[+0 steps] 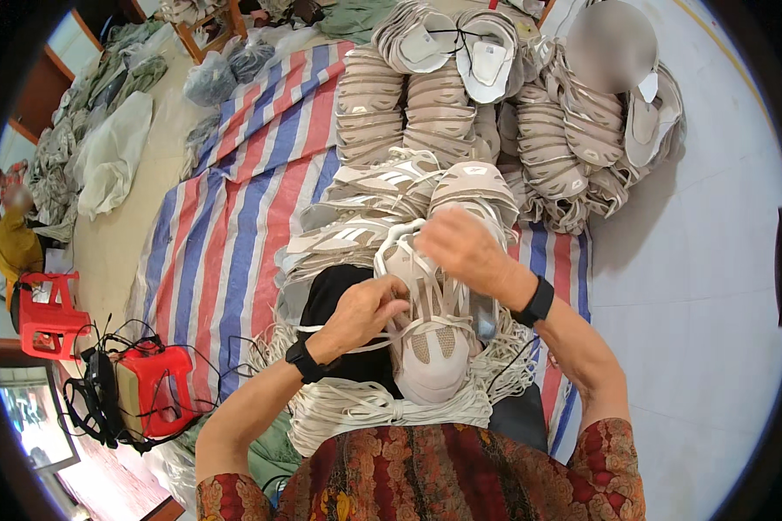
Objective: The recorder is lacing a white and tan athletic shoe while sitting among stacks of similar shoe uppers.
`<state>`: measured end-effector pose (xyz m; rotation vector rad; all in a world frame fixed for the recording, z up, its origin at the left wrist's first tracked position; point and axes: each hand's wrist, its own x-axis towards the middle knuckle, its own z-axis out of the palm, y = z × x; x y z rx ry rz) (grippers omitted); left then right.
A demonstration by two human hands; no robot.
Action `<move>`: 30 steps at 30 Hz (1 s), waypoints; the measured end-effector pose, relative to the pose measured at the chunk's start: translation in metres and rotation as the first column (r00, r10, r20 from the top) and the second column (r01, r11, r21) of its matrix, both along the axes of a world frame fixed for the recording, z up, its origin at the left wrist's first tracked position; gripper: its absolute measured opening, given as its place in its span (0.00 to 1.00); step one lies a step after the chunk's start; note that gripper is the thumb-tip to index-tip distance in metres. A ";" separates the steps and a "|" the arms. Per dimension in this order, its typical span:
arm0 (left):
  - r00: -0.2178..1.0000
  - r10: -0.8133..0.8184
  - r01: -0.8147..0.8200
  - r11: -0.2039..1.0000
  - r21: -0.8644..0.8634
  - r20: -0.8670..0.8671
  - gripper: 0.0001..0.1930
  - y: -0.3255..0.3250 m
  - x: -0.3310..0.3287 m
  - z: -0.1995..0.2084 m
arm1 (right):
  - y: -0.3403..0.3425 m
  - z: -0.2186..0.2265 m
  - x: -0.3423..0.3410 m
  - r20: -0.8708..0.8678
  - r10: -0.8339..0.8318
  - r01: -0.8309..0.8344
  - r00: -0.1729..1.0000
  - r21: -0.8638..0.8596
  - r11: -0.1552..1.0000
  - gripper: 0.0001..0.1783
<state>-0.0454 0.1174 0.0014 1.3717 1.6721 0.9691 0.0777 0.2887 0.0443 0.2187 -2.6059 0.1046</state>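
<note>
A beige shoe upper [430, 369], toe towards me, lies over my lap with a white shoelace [430, 300] threaded across its front. My left hand [362, 317] is at the left edge of its lacing opening, fingers curled and closed on the upper. A loose lace end runs out beneath that hand to the left. Above the right side of the opening is my right hand [465, 247], its fingers bent together and slightly blurred; what they hold is hidden. Under the upper spreads a thick bundle of white laces [356, 412].
Beige uppers [369, 108] stand stacked ahead on a striped plastic sheet [235, 226]; more stacks [547, 139] sit to the right. A red stool [167, 391] with black cables is at the left. Another person [17, 239] sits far left, near cloth heaps.
</note>
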 end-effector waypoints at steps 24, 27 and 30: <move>0.661 0.534 -0.598 0.799 -0.059 0.527 0.12 0.056 -0.002 -0.041 | -0.012 -0.068 -0.032 0.322 -0.380 0.468 0.867 -0.267 0.842 0.06; 0.737 0.506 -0.552 0.833 -0.032 0.449 0.12 0.054 -0.001 -0.041 | 0.008 -0.050 -0.047 0.155 -0.541 0.408 0.827 -0.827 0.386 0.10; 0.764 0.479 -0.501 0.862 -0.069 0.432 0.10 0.053 -0.008 -0.041 | 0.002 -0.030 -0.056 0.166 -0.470 0.209 0.867 -0.977 0.040 0.12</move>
